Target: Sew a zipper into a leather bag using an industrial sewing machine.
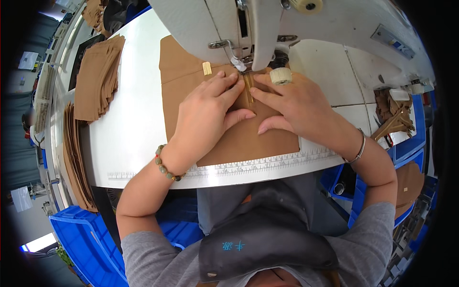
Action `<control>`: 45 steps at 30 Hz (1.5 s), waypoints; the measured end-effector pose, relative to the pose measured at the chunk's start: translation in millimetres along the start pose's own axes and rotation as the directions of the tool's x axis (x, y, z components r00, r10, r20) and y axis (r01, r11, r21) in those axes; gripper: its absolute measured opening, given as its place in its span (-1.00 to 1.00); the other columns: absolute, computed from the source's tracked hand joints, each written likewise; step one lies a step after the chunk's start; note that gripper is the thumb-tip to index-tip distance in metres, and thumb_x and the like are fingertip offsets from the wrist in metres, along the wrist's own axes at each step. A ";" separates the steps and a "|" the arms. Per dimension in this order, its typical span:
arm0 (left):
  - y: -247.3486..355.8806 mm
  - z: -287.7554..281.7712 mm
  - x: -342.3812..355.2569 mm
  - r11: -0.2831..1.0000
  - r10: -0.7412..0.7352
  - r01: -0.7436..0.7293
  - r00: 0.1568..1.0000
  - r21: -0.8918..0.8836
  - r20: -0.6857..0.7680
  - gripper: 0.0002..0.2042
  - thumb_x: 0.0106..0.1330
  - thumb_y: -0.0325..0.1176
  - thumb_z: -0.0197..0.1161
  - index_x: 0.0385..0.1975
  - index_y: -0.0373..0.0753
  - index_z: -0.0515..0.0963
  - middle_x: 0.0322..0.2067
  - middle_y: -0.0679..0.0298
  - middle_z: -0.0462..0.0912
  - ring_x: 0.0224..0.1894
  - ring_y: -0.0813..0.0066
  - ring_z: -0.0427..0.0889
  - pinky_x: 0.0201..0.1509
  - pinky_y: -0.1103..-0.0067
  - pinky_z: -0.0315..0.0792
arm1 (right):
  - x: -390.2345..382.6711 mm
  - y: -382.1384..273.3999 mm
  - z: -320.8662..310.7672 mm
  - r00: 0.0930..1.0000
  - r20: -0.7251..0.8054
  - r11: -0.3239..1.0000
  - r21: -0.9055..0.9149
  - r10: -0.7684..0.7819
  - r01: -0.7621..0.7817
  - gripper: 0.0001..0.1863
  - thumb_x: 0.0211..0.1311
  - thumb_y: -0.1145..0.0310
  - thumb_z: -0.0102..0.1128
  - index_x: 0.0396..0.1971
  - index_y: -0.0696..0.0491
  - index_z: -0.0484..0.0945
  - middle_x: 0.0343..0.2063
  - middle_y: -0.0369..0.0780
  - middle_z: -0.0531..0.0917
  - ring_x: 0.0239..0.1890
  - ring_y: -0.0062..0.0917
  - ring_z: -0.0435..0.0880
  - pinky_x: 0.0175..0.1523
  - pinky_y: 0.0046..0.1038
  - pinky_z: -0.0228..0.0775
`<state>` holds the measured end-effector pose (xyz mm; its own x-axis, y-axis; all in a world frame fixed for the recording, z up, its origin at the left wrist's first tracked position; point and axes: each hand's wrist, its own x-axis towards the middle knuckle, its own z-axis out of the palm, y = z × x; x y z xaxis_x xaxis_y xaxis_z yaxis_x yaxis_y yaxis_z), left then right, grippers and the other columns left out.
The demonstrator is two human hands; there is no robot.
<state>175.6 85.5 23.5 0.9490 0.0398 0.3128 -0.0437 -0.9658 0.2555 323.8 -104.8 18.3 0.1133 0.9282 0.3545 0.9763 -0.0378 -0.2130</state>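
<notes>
Under the needle: my brown fabric piece [239,138] lies flat on the white sewing table [134,129], with a brass zipper [248,88] running up to the presser foot [237,64].
Left hand: my left hand [208,112] lies palm down on the cloth, fingers stretched to the zipper's left edge, gripping nothing.
Right hand: my right hand [291,107] presses flat on the other side, fingertips beside the zipper.
Machine: sewing machine head [248,24] above both hands.
Far left: stack of brown cut pieces [98,79].
Near edge: printed ruler strip [248,165].
</notes>
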 end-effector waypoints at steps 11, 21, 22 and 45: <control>16.9 -2.2 -31.1 0.990 -0.018 0.015 1.000 -0.142 -0.018 -0.56 0.20 -0.30 0.55 0.07 -0.30 0.70 0.09 0.11 0.72 0.23 0.11 0.67 0.22 0.35 0.61 | -1.2 1.6 2.5 0.999 -0.051 0.989 0.151 0.006 0.002 -0.54 0.05 -0.02 0.49 -0.19 0.03 0.76 -0.08 -0.26 0.66 -0.06 -0.31 0.62 0.09 -0.28 0.50; 23.8 -0.5 -25.4 0.999 0.026 -0.025 1.000 -0.039 0.014 -0.39 0.11 -0.14 0.55 0.14 -0.36 0.63 0.16 0.10 0.67 0.26 0.09 0.62 0.27 0.34 0.57 | -3.7 -2.3 3.0 0.998 -0.054 0.988 0.152 0.029 -0.021 -0.57 -0.01 0.10 0.52 -0.16 0.03 0.76 -0.04 -0.29 0.67 -0.05 -0.32 0.64 0.07 -0.29 0.51; 23.4 -1.4 -24.3 0.999 0.031 -0.029 0.999 -0.043 0.037 -0.39 0.09 -0.14 0.55 0.14 -0.34 0.65 0.17 0.11 0.67 0.26 0.10 0.63 0.27 0.33 0.56 | -4.0 -2.7 3.8 0.998 -0.054 0.989 0.145 0.030 -0.021 -0.56 -0.02 0.10 0.53 -0.16 0.03 0.75 -0.04 -0.29 0.66 -0.05 -0.32 0.64 0.08 -0.30 0.52; -10.0 4.8 1.4 0.997 0.078 -0.078 0.997 -0.001 -0.024 -0.43 0.15 -0.10 0.50 0.11 -0.34 0.67 0.10 0.13 0.69 0.20 0.10 0.65 0.23 0.34 0.56 | 7.6 9.2 14.1 0.990 -0.140 1.000 0.018 0.012 -0.010 -0.50 0.08 0.08 0.51 -0.05 0.08 0.67 -0.14 -0.21 0.69 0.02 -0.30 0.65 0.30 -0.15 0.40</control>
<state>178.9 94.0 17.0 0.9350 -0.0296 0.3534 -0.1180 -0.9657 0.2314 331.1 -92.8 6.2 0.1496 0.8668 0.4756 0.9717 -0.0400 -0.2327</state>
